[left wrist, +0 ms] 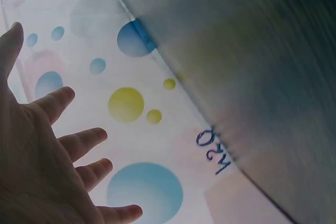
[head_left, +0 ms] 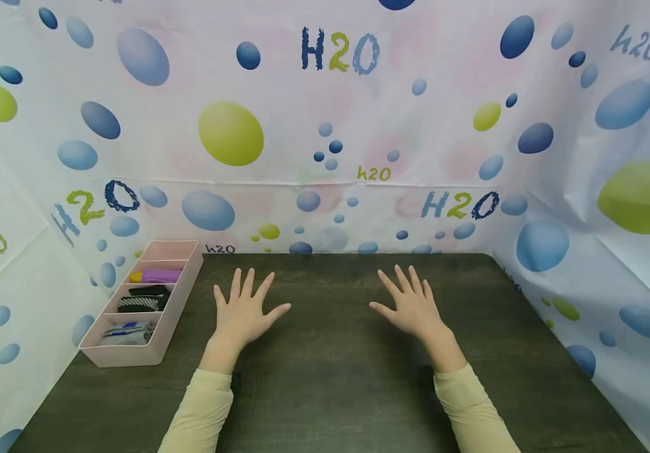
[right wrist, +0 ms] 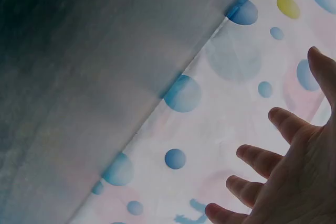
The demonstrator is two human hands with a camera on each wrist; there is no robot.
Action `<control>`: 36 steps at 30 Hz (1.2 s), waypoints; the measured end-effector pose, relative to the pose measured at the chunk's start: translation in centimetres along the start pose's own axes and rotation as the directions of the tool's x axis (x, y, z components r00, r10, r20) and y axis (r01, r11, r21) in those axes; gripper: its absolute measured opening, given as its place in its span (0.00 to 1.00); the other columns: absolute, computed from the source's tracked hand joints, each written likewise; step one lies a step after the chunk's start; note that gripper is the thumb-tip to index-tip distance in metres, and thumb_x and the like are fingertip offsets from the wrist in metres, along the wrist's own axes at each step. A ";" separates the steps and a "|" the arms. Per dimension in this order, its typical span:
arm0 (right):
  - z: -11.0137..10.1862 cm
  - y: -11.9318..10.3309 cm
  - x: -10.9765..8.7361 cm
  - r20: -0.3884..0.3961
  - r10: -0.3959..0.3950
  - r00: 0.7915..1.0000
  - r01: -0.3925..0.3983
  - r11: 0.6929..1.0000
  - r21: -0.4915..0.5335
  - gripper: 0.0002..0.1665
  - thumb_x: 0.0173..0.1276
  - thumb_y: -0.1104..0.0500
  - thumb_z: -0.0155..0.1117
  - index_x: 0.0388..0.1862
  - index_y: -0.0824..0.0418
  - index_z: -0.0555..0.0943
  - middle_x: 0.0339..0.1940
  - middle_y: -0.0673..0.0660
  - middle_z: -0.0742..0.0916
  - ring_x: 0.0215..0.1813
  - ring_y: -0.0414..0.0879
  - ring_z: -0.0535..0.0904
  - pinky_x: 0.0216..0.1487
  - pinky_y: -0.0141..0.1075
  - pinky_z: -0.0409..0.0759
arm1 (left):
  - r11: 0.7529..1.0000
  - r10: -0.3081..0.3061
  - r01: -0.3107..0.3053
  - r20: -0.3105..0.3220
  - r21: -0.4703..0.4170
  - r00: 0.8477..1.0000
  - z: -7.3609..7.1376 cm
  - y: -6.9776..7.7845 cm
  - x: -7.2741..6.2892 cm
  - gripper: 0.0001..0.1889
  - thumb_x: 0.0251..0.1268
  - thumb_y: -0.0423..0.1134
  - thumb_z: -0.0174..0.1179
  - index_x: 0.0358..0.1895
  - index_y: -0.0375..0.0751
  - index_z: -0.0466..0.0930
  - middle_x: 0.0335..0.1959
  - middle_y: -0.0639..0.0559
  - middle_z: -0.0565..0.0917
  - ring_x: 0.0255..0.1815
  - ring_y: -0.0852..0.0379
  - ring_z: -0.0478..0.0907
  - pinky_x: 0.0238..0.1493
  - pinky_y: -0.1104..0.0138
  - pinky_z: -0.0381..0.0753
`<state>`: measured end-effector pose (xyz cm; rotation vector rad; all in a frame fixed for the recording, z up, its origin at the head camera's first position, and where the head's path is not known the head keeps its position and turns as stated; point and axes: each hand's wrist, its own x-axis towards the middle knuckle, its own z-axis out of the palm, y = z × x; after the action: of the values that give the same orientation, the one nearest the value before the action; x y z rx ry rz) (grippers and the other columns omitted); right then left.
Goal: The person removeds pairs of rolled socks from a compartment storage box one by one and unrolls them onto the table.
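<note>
My left hand [head_left: 241,319] is held over the dark table with its fingers spread, and nothing is in it. To its left stands a pink divided box [head_left: 180,314]. In the box's compartments lie a purple and yellow folded bundle [head_left: 157,276], a black bundle with a striped pattern [head_left: 142,303] and a grey bundle with blue marks [head_left: 126,334]. My right hand [head_left: 417,314], also with spread fingers and holding nothing, is over the table on the right. Both wrist views show straight fingers, the left hand [left wrist: 42,156] and the right hand [right wrist: 294,166], against the patterned curtain.
The dark wooden table [head_left: 325,377] reaches back to a white curtain [head_left: 302,113] printed with blue and green dots and H2O lettering. The curtain also runs along the left and right sides. The pink box sits at the table's left edge.
</note>
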<state>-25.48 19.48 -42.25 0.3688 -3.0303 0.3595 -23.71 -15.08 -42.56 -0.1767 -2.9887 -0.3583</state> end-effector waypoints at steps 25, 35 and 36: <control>0.0 -6.5 1.1 -0.111 -0.487 0.867 0.454 0.861 -0.231 0.44 0.67 0.31 0.55 0.77 0.42 0.59 0.77 0.55 0.66 0.80 0.56 0.54 0.76 0.58 0.57 | 0.932 0.326 -0.244 -0.322 0.270 0.889 -6.2 -7.6 -6.5 0.36 0.57 0.68 0.59 0.64 0.51 0.75 0.64 0.43 0.76 0.69 0.39 0.66 0.63 0.33 0.62; 0.9 -11.2 2.6 -0.168 -0.637 0.752 0.584 0.762 -0.279 0.42 0.67 0.31 0.56 0.75 0.44 0.63 0.74 0.54 0.71 0.78 0.55 0.60 0.73 0.55 0.64 | 0.890 0.453 -0.331 -0.543 0.312 0.707 -7.4 -11.2 -8.0 0.42 0.69 0.73 0.34 0.47 0.39 0.85 0.47 0.41 0.86 0.54 0.40 0.77 0.54 0.41 0.73; 1.0 -11.7 2.7 -0.164 -0.649 0.743 0.594 0.753 -0.283 0.42 0.67 0.31 0.55 0.75 0.44 0.63 0.74 0.54 0.71 0.78 0.55 0.61 0.73 0.55 0.64 | 0.891 0.452 -0.331 -0.556 0.310 0.697 -7.5 -11.6 -8.2 0.41 0.69 0.72 0.35 0.46 0.39 0.85 0.46 0.40 0.86 0.53 0.40 0.77 0.54 0.41 0.73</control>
<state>-25.28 7.55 -40.34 1.1766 -2.4536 0.0202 -16.29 -28.97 -39.09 -0.5552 -2.2269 -0.0549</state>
